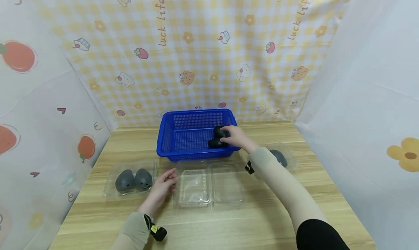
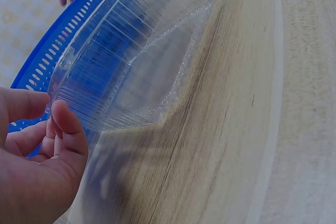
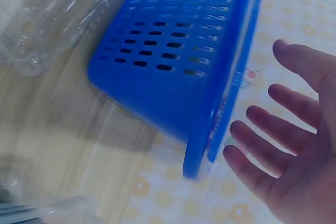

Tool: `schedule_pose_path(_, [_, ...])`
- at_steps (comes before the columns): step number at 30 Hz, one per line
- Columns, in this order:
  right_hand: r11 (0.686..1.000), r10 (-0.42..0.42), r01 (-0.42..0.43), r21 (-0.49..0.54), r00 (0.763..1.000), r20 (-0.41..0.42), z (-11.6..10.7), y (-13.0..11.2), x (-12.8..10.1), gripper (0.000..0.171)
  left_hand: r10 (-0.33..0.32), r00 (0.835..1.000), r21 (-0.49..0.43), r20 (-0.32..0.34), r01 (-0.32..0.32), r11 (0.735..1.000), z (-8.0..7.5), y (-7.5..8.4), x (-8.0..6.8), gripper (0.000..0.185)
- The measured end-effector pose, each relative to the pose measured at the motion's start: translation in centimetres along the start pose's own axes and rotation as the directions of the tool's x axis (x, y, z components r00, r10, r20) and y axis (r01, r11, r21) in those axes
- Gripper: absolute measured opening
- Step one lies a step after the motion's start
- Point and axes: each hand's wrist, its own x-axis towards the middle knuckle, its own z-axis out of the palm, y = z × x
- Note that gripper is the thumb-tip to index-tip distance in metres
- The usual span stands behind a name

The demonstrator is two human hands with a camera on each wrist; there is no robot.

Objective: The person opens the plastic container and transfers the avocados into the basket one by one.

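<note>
Wooden worktop [image 1: 229, 224] bears a blue basket [image 1: 183, 133] where the right hand [image 1: 236, 137], fingers spread and holding nothing, reaches dark grey pieces [image 1: 218, 137]; I'd grasp one squarely while the left hand [image 1: 162, 186], relaxed, steadies the clear open clamshell [image 1: 196, 186].

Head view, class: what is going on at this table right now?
A person is working at a wooden table. The right hand reaches into a blue basket, over dark rounded objects; its fingers look spread. The left hand touches the edge of an open, empty clear clamshell box. Another clear box to the left holds two grey rounded objects.
</note>
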Motion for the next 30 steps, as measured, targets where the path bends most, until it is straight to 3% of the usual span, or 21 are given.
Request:
schedule_pose_path(5, [0.990, 0.017, -0.008, 0.138, 0.998, -0.064, -0.4, 0.5, -3.6, 0.050, 0.008, 1.000, 0.003, -0.005, -0.008, 1.000, -0.1, 0.0, -0.1, 0.049])
schedule_pose_path(11, [0.965, 0.108, -0.065, 0.253, 0.981, -0.159, -0.4, 1.9, -9.0, 0.049, 0.006, 1.000, -0.009, 0.000, -0.006, 1.000, 0.0, -0.1, -0.1, 0.049])
schedule_pose_path(14, [0.971, 0.140, -0.088, 0.222, 0.963, -0.230, -0.6, 3.2, -11.6, 0.050, 0.004, 1.000, -0.007, 0.005, -0.004, 1.000, 0.1, 0.0, -0.1, 0.049])
schedule_pose_path(21, [0.977, 0.204, -0.212, 0.021, 0.902, -0.381, -0.1, 7.8, -15.7, 0.055, -0.006, 1.000, -0.002, 0.011, 0.006, 1.000, 0.3, 0.2, -0.2, 0.049])
schedule_pose_path(25, [0.964, 0.236, -0.267, -0.019, 0.883, -0.405, 0.5, 9.7, -17.0, 0.062, -0.009, 1.000, 0.025, 0.003, 0.009, 1.000, 0.2, 0.3, -0.2, 0.049])
schedule_pose_path(30, [0.949, 0.269, -0.312, -0.050, 0.880, -0.390, 1.6, 10.9, -17.6, 0.068, -0.011, 1.000, 0.077, -0.004, 0.011, 0.997, 0.2, 0.6, -0.2, 0.048])
